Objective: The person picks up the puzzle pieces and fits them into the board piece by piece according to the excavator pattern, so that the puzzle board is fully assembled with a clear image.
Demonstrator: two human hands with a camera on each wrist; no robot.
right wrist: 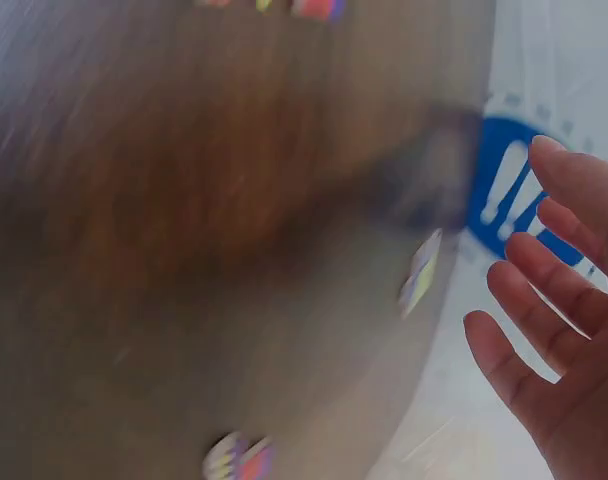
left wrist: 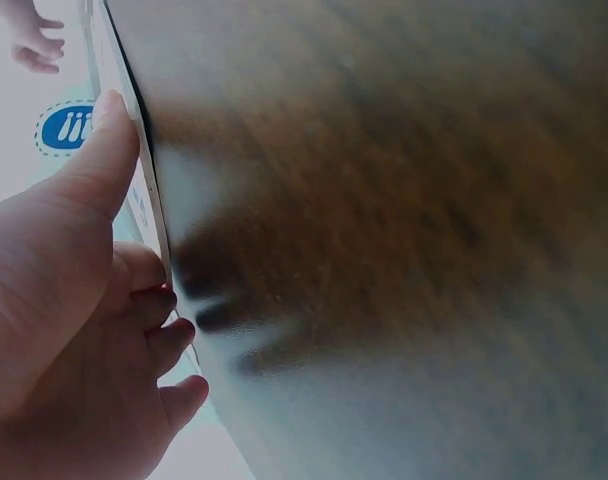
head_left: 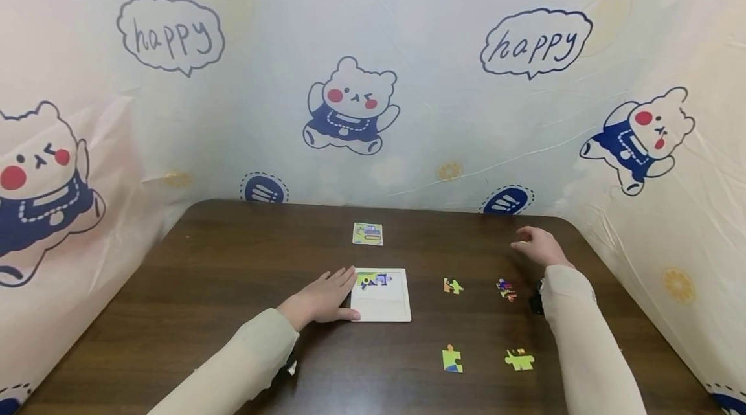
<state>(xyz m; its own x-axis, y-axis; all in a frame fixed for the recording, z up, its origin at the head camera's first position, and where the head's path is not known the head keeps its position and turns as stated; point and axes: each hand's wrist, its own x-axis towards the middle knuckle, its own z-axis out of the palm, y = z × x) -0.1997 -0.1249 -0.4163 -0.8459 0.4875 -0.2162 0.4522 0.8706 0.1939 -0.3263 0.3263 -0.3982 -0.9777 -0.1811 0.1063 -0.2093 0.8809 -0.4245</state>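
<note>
While I'm resting a straight-fingered, empty left hand [head_left: 322, 296] on the white square tray [head_left: 380, 311], my kinda loose-fingered, empty right hand's [head_left: 543, 248] hovering near flat colourful jigsaw pieces [head_left: 451, 362] right of the tray

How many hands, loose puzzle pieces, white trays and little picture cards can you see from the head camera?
Hands: 2 (left hand, right hand)
Loose puzzle pieces: 4
White tray: 1
Picture card: 1
Total: 8
Pieces inside the tray aren't counted, and the right arm might hide more loose ones.
</note>
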